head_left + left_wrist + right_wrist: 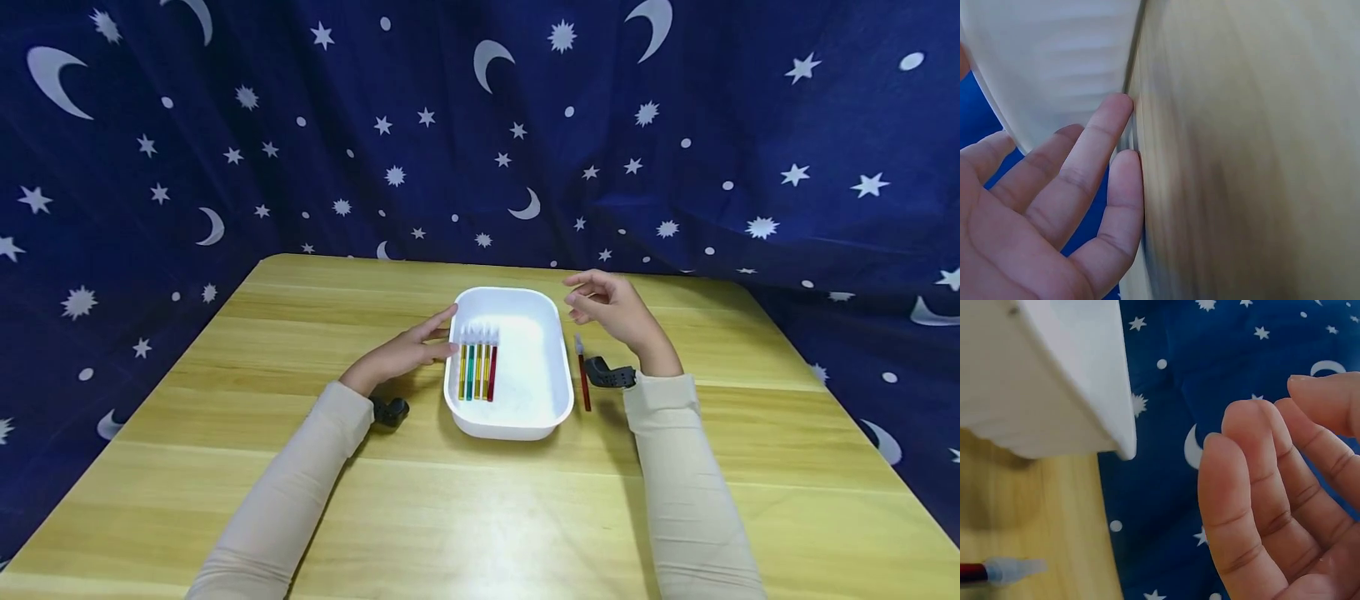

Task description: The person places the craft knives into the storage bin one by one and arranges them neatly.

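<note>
A white plastic tray (531,367) stands on the table. Inside it, along the left, several slim pens with clear caps lie side by side: gold ones, a green pen (470,375) and a red pen (492,375). My left hand (405,352) rests with spread fingers against the tray's left side; its fingertips touch the wall in the left wrist view. Right of the tray, my right hand (613,310) is raised, fingers loosely bent, with nothing between them. Below it another red pen (584,385) lies on the wood, its clear cap (1015,570) visible in the right wrist view.
The wooden table (450,517) ends at the back against a dark blue curtain (450,200) printed with moons and stars. Black wrist devices (609,373) sit on both wrists, the right one close to the loose red pen.
</note>
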`<state>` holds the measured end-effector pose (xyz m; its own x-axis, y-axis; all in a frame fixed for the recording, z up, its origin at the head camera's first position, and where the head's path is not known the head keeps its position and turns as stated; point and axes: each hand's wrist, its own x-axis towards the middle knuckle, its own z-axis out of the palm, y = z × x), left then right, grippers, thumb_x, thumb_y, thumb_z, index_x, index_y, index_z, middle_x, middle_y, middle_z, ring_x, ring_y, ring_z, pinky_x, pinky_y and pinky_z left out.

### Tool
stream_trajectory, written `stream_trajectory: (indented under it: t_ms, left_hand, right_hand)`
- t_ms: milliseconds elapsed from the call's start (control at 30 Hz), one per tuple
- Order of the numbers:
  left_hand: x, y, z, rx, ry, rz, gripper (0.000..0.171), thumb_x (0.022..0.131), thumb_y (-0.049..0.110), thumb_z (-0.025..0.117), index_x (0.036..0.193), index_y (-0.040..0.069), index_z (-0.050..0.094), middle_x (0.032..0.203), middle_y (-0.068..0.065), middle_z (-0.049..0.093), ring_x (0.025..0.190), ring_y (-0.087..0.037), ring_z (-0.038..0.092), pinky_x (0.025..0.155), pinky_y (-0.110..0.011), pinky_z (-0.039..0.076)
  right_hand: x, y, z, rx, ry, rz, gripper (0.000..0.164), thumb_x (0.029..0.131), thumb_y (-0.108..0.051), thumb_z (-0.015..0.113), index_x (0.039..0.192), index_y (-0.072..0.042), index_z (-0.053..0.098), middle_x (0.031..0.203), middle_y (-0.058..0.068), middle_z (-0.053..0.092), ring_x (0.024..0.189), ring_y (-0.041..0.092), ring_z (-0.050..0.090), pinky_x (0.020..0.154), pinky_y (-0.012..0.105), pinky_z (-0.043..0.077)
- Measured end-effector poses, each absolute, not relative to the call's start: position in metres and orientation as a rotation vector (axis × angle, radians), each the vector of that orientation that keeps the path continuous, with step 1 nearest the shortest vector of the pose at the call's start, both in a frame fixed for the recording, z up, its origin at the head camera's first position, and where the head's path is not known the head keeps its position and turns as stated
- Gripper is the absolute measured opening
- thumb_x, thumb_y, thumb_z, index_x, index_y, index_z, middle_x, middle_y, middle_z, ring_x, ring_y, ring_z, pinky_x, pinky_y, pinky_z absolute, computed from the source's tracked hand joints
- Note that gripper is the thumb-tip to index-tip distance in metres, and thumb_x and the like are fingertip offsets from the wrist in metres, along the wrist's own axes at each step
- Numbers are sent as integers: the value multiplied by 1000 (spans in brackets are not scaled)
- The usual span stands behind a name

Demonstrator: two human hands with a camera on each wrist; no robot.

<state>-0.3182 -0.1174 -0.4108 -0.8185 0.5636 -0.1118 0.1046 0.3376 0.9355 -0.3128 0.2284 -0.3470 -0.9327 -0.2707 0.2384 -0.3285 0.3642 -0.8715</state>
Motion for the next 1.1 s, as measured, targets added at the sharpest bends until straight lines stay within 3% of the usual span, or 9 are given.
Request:
stream_trajectory:
  t_ms: [133,400,667,867,1100]
  left_hand:
    - [-317,-117,-410,594,2177,1484,76,102,31,57,161,29,11,156,-17,34,139,-33,41,111,-57,32]
    - [-317,-116,-410,595,2177,1487,75,102,28,55,162,26,9,157,-17,34,142,-33,37,110,-59,32]
    - [-318,-117,-413,572,2168,1488,75,103,27,55,162,29,9,156,-18,35,136,-35,45,110,-59,32]
    - [-318,-117,-413,565,2168,1488,75,103,27,55,162,29,9,156,-18,34,140,-34,40,111,-58,32]
    - [-320,-117,-412,575,2166,1483,75,103,27,55,162,28,9,157,-18,34,138,-34,42,111,-58,31]
  right_hand:
    - [-316,233,-353,514,-2570,1663,33,99,-10,62,126,8,58,97,6,66,83,19,69,72,28,58]
    - [-321,239,-364,443,-2605,1709,37,100,-11,61,130,10,55,116,32,58,90,20,67,76,27,56]
    - [-323,244,-378,399,-2684,1690,39,100,-9,61,132,11,52,121,31,57,93,20,63,81,35,56]
    - [-325,247,-385,367,-2760,1641,40,99,-8,61,134,10,52,125,31,56,95,30,60,75,36,56]
    - [-327,252,-391,304,-2814,1640,42,101,-7,57,138,9,49,131,31,53,97,30,59,72,37,56]
